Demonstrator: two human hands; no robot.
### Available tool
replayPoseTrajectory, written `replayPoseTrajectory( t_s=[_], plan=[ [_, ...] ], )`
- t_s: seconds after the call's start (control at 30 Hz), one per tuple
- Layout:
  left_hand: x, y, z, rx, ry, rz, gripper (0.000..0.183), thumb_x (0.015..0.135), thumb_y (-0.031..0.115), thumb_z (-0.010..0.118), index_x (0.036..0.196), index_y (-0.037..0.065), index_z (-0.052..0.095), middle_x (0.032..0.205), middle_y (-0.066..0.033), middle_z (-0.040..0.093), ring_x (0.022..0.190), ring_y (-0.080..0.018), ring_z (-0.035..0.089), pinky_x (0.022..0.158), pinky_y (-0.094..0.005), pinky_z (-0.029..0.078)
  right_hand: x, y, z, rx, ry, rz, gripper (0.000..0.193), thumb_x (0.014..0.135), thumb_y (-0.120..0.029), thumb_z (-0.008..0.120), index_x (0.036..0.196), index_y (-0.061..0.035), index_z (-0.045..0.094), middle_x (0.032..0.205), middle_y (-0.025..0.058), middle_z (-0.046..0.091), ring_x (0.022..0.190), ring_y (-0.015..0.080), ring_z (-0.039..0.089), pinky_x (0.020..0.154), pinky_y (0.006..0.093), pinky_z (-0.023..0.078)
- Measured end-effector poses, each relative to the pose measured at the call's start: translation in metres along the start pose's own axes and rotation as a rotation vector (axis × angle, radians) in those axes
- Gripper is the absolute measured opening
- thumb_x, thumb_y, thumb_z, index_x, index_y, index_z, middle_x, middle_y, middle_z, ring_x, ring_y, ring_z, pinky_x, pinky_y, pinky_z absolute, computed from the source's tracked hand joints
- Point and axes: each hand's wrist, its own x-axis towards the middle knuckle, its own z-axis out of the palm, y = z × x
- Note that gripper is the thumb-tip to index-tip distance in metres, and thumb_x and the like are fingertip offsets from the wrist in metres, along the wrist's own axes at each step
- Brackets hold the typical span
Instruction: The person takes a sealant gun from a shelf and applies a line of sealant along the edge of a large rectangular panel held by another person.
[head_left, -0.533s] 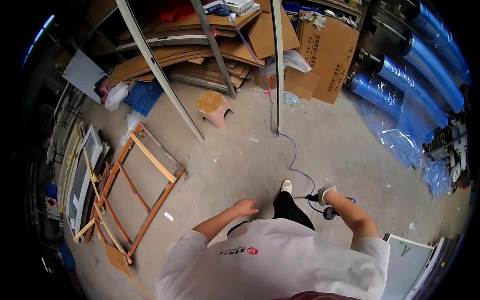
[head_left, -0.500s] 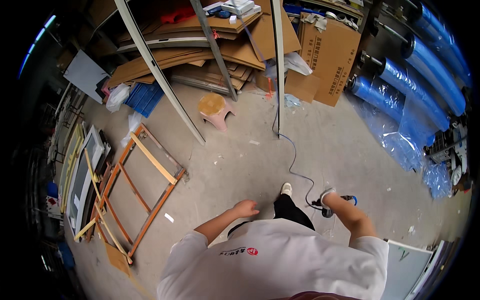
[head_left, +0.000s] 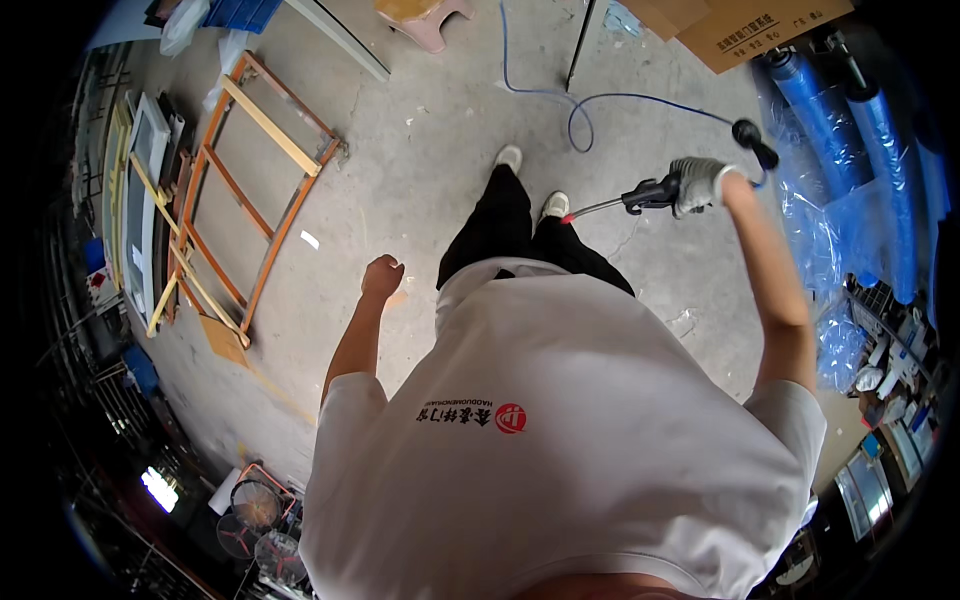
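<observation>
My right hand (head_left: 697,187), in a pale knitted glove, is closed around an air blow gun (head_left: 650,194) with a black body. Its thin metal nozzle points left and ends in a red tip above my shoe. A blue hose (head_left: 507,60) loops over the floor to a black fitting (head_left: 755,142) just beyond that hand. My left hand (head_left: 382,276) is bare, its fingers curled in with nothing visible in them, and hangs over the floor to the left of my legs.
An orange-brown frame (head_left: 255,285) lies at left beside leaning panels (head_left: 150,180). A pink stool (head_left: 428,30) and an upright metal profile (head_left: 340,38) stand ahead. Blue film rolls (head_left: 885,170) and a cardboard box (head_left: 750,30) are on the right; fans (head_left: 258,505) stand lower left.
My right hand has lifted the blow gun up and to the right, and the hose now forms a loop. My left hand has moved left. The view has tilted down, so the shelving has left it.
</observation>
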Motion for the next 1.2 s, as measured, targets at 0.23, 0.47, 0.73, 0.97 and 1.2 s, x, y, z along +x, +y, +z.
replayPoseTrajectory(
  t_s=[0.23, 0.47, 0.73, 0.97, 1.2],
  plan=[
    [0.044, 0.035, -0.029, -0.055, -0.051, 0.023, 0.031, 0.077, 0.029, 0.062, 0.095, 0.005, 0.062, 0.084, -0.0129, 0.066, 0.083, -0.0282, 0.063, 0.073, -0.0365, 0.05, 0.001, -0.009, -0.114, -0.135, -0.358, 0.055, 0.037, 0.052, -0.02, 0.082, 0.081, -0.0057, 0.064, 0.069, 0.005, 0.065, 0.061, 0.0164, 0.06, 0.057, 0.0327, 0.047],
    [0.155, 0.063, -0.096, -0.12, 0.065, 0.164, 0.03, 0.076, 0.029, 0.063, 0.095, 0.006, 0.062, 0.08, -0.0121, 0.065, 0.079, -0.0295, 0.063, 0.071, -0.0376, 0.05, 0.118, -0.053, -0.097, -0.404, 0.26, 0.159, 0.024, 0.068, -0.017, 0.059, 0.089, -0.0059, 0.067, 0.088, 0.0151, 0.067, 0.084, 0.0302, 0.065, 0.066, 0.0409, 0.052],
    [0.229, 0.11, -0.141, -0.055, -0.039, 0.583, 0.048, 0.078, 0.035, 0.063, 0.113, 0.002, 0.055, 0.104, -0.0191, 0.059, 0.098, -0.035, 0.055, 0.085, -0.0408, 0.045, 0.163, -0.093, -0.117, 0.021, 0.306, -0.294, 0.02, 0.061, -0.021, 0.07, 0.079, -0.0147, 0.067, 0.072, 0.012, 0.064, 0.07, 0.0304, 0.062, 0.064, 0.036, 0.049],
    [0.187, 0.337, -0.225, -0.33, -0.05, 1.405, 0.094, 0.062, 0.038, 0.077, 0.138, 0.009, 0.03, 0.132, -0.0212, 0.036, 0.12, -0.0387, 0.039, 0.099, -0.0411, 0.036, 0.158, -0.08, -0.151, 0.37, 0.18, -0.506, 0.048, 0.061, -0.027, 0.08, 0.102, -0.0115, 0.063, 0.095, 0.0094, 0.064, 0.088, 0.0242, 0.059, 0.079, 0.0334, 0.047],
    [0.17, 0.425, -0.263, -0.075, 0.478, 1.787, 0.048, 0.066, 0.011, 0.06, 0.114, 0.006, 0.056, 0.105, -0.0075, 0.058, 0.099, -0.0228, 0.055, 0.097, -0.0432, 0.036, 0.209, -0.086, -0.149, 0.505, 0.48, -0.502, 0.044, 0.066, -0.027, 0.075, 0.104, -0.0113, 0.06, 0.099, 0.0096, 0.06, 0.094, 0.0253, 0.055, 0.083, 0.0351, 0.043]
  ],
)
